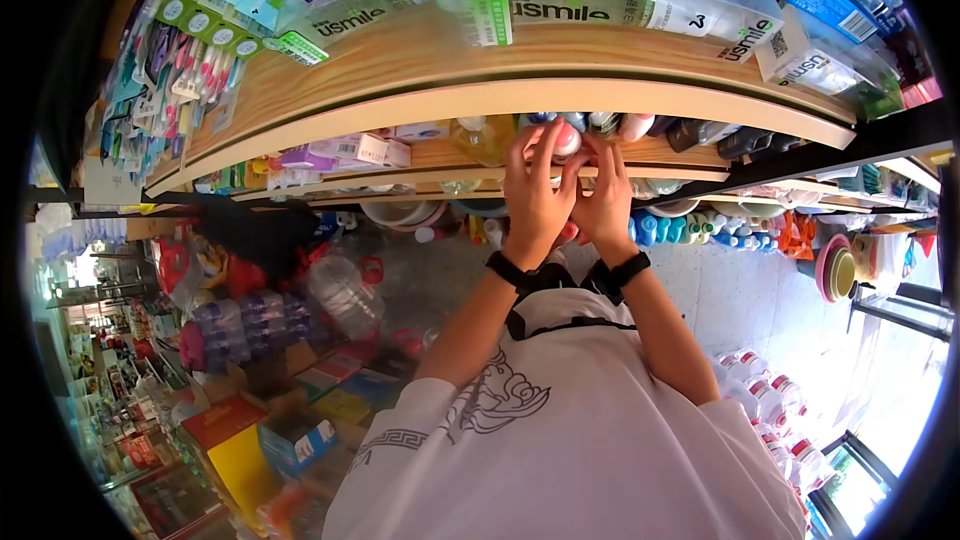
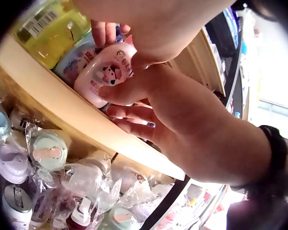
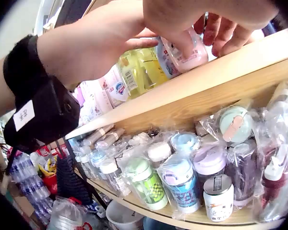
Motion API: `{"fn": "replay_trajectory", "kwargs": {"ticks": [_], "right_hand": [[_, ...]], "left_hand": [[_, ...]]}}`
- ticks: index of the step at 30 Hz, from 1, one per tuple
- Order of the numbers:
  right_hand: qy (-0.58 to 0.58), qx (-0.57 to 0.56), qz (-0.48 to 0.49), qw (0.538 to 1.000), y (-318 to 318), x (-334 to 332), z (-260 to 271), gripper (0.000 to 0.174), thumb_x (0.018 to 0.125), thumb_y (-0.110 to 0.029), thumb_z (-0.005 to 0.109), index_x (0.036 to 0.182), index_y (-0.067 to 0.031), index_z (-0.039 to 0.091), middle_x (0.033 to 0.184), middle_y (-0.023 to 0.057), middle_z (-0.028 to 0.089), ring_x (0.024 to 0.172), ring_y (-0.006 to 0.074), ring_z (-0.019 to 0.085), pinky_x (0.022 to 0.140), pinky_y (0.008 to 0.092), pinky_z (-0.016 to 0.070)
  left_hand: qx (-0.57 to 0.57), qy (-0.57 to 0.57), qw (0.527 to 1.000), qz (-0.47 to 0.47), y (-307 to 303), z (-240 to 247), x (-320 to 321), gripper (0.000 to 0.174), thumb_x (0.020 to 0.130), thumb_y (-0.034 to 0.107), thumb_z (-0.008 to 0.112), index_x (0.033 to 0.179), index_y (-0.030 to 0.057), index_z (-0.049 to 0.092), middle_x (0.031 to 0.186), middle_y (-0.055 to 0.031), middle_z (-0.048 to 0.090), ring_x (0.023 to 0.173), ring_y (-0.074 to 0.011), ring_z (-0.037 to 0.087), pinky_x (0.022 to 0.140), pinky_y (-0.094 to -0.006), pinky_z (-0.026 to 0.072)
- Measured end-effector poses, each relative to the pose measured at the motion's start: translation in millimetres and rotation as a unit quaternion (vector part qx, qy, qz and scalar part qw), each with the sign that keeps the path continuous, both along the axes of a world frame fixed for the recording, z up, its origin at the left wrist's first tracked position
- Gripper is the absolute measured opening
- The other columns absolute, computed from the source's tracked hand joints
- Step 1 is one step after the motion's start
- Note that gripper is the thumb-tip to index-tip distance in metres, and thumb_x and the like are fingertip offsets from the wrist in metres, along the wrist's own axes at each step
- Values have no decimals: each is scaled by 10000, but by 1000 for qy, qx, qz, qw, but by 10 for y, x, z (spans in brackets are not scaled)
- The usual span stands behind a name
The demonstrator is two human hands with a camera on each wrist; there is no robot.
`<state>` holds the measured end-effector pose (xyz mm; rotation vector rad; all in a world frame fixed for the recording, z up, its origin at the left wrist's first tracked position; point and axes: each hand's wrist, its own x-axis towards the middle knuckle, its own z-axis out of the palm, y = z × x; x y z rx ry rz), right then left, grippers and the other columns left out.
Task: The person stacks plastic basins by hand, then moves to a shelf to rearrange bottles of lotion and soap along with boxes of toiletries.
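Note:
A pink bottle with a cartoon print [image 2: 103, 76] stands at the front edge of a wooden shelf, leaning in the left wrist view. My left hand [image 1: 540, 202] holds it from the left, fingertips showing behind it in the left wrist view. From the other side my right hand [image 1: 606, 208] grips the same bottle, its thumb across the front and fingers curled by its lower side. The right wrist view shows the bottle [image 3: 196, 58] partly covered by that thumb. Beside it are a blue printed pack [image 2: 77, 60] and a yellow see-through bottle [image 3: 143, 72].
Above, another shelf board [image 1: 520, 100] carries toothbrush packs [image 1: 190, 70] and clear boxes. Plastic-wrapped cups [image 3: 177, 179] crowd the shelf below. Dark bottles [image 1: 700, 133] lie to the right. Cartons [image 1: 240, 440] and bottled water packs [image 1: 250, 325] stand on the left.

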<state>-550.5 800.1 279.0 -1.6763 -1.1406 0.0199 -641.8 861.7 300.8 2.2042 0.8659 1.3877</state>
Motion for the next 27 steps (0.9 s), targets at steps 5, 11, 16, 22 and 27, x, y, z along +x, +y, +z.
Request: {"fn": "replay_trajectory", "kwargs": {"ticks": [5, 11, 16, 22, 27], "right_hand": [[5, 3, -17, 1000, 73, -55, 53, 483, 819, -103, 783, 1251, -34, 579, 1066, 156, 649, 934, 371, 671, 771, 440, 550], [-10, -8, -31, 999, 118, -73, 8, 564, 806, -201, 875, 1238, -19, 562, 1035, 127, 660, 883, 290, 709, 738, 391, 555], [-5, -28, -62, 998, 156, -123, -3, 554, 804, -218, 873, 1219, -21, 563, 1006, 125, 649, 873, 276, 708, 738, 392, 564], [-18, -16, -74, 997, 177, -145, 33, 551, 789, -215, 872, 1207, -17, 575, 1006, 119, 650, 865, 282, 700, 744, 393, 565], [-4, -17, -80, 997, 173, -124, -1, 553, 761, -198, 870, 1203, -10, 596, 1013, 119, 658, 865, 277, 696, 748, 392, 571]], "left_hand": [[104, -9, 991, 83, 15, -71, -357, 569, 847, 157, 854, 1304, -20, 565, 1243, -198, 545, 1074, -359, 585, 914, -450, 479], [37, -18, 989, 141, 266, -246, -598, 699, 838, 138, 867, 1376, -12, 446, 1229, -155, 467, 1084, -277, 489, 868, -405, 434], [-34, -69, 990, 117, 336, -366, -629, 705, 819, 105, 870, 1378, -10, 456, 1274, -178, 467, 1141, -310, 518, 936, -414, 510], [-63, -91, 987, 121, 360, -382, -642, 686, 808, 99, 880, 1363, 32, 483, 1350, -153, 461, 1238, -301, 514, 942, -412, 560], [-82, -83, 988, 105, 404, -347, -689, 721, 786, 115, 901, 1373, 38, 490, 1372, -141, 478, 1241, -273, 536, 950, -406, 557]]}}
